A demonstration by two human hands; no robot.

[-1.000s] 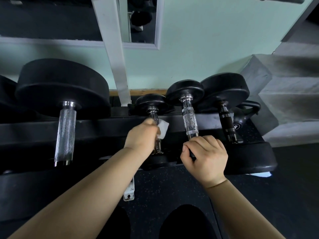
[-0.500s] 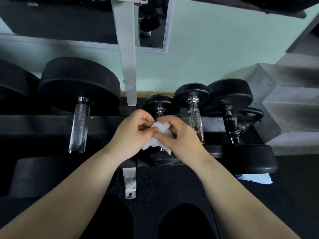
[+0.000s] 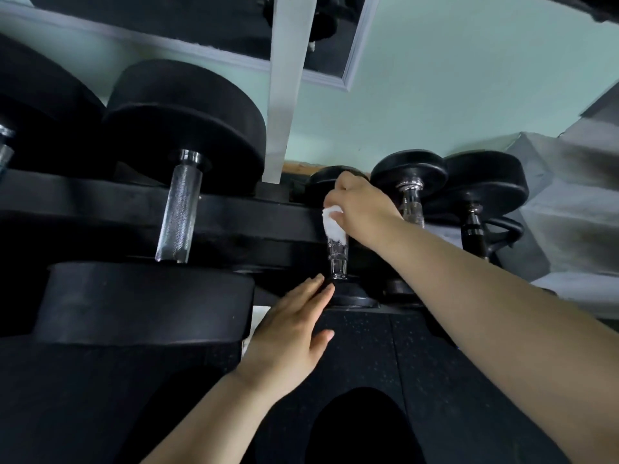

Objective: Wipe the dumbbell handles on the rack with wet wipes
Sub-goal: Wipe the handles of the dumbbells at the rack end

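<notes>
A small dumbbell with a chrome handle (image 3: 337, 257) lies on the black rack (image 3: 100, 209) in the middle. My right hand (image 3: 360, 205) grips a white wet wipe (image 3: 333, 226) wrapped around the upper part of that handle, near the far weight. My left hand (image 3: 291, 329) is flat and open, its fingertips resting against the near black weight (image 3: 351, 293) of the same dumbbell. A larger dumbbell with a knurled chrome handle (image 3: 179, 212) lies to the left. Two more dumbbells, one with a chrome handle (image 3: 412, 207) and one with a dark handle (image 3: 473, 234), lie to the right.
A white rack upright (image 3: 284, 88) rises behind the dumbbells against a pale green wall. A black kettlebell handle (image 3: 505, 229) shows at the far right, beside grey concrete steps (image 3: 576, 202). Dark speckled rubber flooring (image 3: 361, 349) lies below the rack.
Both hands held the wipe together in front of the small dumbbell. Now my right hand alone holds it on the handle's upper part, and my left hand has dropped to the near weight. The camera moved closer.
</notes>
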